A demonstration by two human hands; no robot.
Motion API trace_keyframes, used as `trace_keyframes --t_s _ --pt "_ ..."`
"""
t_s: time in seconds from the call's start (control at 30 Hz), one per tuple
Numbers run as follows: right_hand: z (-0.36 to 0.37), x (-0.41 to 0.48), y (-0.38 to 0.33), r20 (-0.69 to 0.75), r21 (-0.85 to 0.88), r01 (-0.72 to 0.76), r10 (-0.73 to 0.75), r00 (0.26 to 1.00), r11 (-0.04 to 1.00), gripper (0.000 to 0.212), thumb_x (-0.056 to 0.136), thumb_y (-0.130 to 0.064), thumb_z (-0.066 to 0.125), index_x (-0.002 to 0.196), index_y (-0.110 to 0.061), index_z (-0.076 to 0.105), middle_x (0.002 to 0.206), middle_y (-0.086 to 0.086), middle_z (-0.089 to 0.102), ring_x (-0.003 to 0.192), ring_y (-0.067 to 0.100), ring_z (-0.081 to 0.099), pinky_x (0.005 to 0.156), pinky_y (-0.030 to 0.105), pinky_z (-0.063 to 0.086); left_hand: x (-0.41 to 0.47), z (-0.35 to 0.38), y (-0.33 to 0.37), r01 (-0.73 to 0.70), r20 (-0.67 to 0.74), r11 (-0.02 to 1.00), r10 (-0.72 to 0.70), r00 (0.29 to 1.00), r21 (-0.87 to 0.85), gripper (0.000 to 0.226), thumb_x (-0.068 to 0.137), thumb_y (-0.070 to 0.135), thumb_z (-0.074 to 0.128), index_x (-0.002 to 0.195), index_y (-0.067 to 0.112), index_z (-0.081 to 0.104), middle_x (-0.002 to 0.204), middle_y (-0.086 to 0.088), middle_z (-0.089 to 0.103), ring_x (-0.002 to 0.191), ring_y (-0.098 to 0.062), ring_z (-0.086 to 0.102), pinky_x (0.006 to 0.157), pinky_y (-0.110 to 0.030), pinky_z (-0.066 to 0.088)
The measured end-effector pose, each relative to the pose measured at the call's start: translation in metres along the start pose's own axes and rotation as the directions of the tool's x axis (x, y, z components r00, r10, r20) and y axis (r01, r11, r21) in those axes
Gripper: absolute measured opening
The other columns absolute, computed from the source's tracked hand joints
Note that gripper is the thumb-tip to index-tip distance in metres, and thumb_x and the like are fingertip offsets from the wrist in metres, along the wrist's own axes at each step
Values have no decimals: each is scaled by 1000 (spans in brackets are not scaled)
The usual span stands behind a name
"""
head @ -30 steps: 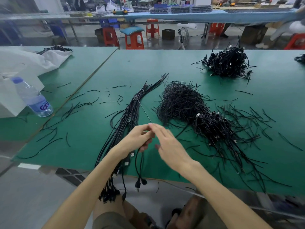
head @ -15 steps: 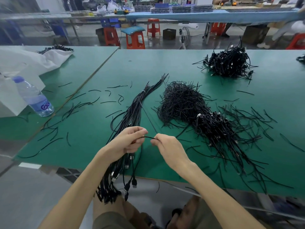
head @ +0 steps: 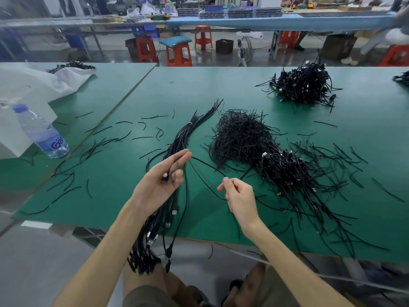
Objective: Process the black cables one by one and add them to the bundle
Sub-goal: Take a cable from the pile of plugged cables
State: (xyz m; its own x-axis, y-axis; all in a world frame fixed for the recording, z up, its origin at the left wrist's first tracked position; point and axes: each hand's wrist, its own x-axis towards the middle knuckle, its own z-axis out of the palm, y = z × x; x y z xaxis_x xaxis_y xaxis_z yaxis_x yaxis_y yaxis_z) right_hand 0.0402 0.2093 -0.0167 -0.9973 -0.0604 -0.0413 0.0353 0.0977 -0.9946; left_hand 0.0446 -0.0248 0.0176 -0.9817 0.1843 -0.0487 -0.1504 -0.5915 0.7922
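One thin black cable stretches between my two hands above the green table. My left hand is raised with fingers fairly straight and holds one part of the cable between fingers and thumb. My right hand pinches the other part with curled fingers. Under my left hand lies the long bundle of straightened cables, tied with a white band near its far end; its USB plugs hang over the table's near edge. A tangled pile of coiled cables lies to the right of my right hand.
A heap of short black ties sits beside the bundle, with loose ties scattered around. Another cable pile lies at the far right. A water bottle and white bags rest on the left table.
My hands have moved apart, pulling the cable out longer between them. My left hand lifted and opened its fingers; my right hand dropped slightly toward the near edge.
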Motion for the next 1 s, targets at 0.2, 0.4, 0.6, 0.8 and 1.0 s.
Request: trace_keyframes --t_s 0.2,0.4,0.6,0.8,1.0 --pt "-8 -17 7 106 -185 141 -123 987 972 34 105 -35 53 76 -25 67 51 -8 36 48 12 29 50 23 27 4 7 0 -32 5 975 34 999 -218 44 104 29 57 139 3 60 134 0 64 101 -8 68 75 -18 55" --pt "-23 -38 21 389 -381 284 -127 913 880 29 104 -45 52 84 -29 66 52 -10 46 46 9 32 49 21 28 16 12 1 -91 -291 983 41 956 -159 41 106 45 45 89 15 67 94 -1 62 85 -16 62 83 -28 53" --pt "-31 -44 22 395 -502 284 -76 916 817 47 101 -61 39 78 -28 63 57 -11 51 51 7 44 56 17 35 11 18 -6 -9 -87 946 -20 996 -325 34 109 31 47 97 12 72 108 3 66 69 -7 55 62 -21 52" --pt "-40 -33 18 249 -528 145 -10 968 837 46 100 -53 53 69 -21 60 46 -8 46 39 7 35 47 19 31 0 31 1 127 238 947 -201 950 294 33 105 41 54 84 17 62 75 4 59 46 -7 35 50 -19 31" --pt "-45 -19 -8 124 -359 107 -66 990 927 52 100 -48 58 57 -18 53 48 -9 38 47 10 32 48 21 29 -6 61 -18 2 272 397 -633 724 918 40 110 33 44 125 5 69 123 -5 73 106 -21 73 100 -45 54"
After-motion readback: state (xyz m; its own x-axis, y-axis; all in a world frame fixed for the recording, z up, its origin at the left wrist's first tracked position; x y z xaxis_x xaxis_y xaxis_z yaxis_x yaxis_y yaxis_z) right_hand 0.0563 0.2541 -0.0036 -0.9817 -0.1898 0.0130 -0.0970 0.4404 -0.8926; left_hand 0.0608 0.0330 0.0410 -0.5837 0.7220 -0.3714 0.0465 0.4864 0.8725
